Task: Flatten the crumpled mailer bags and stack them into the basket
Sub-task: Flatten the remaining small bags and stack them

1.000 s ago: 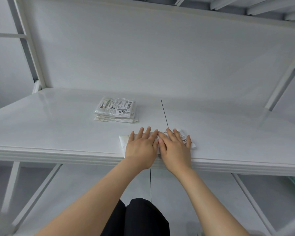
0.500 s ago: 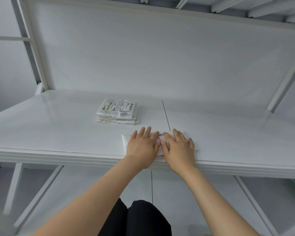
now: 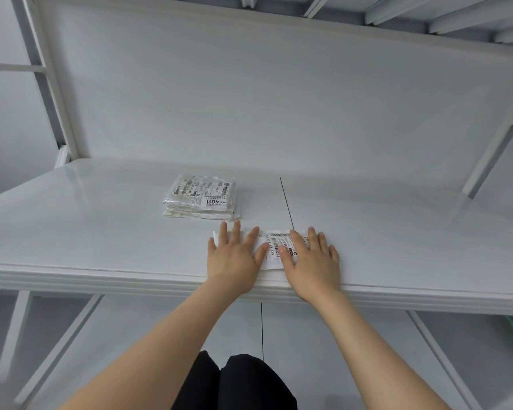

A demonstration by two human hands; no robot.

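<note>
Now both palms are flat on the mailer bag [image 3: 274, 247] at the table's [image 3: 101, 232] near edge: left hand [image 3: 233, 261] and right hand [image 3: 311, 266] press down, fingers straight and spread, gripping nothing. Just behind on the left sits a stack of flattened bags [image 3: 200, 201], with bare tabletop either side.

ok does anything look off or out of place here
Nothing is spilled or damaged. The stack of mailer bags sits directly on the table, with no basket in view, and its lower bags poke out unevenly at the front right corner.
</note>
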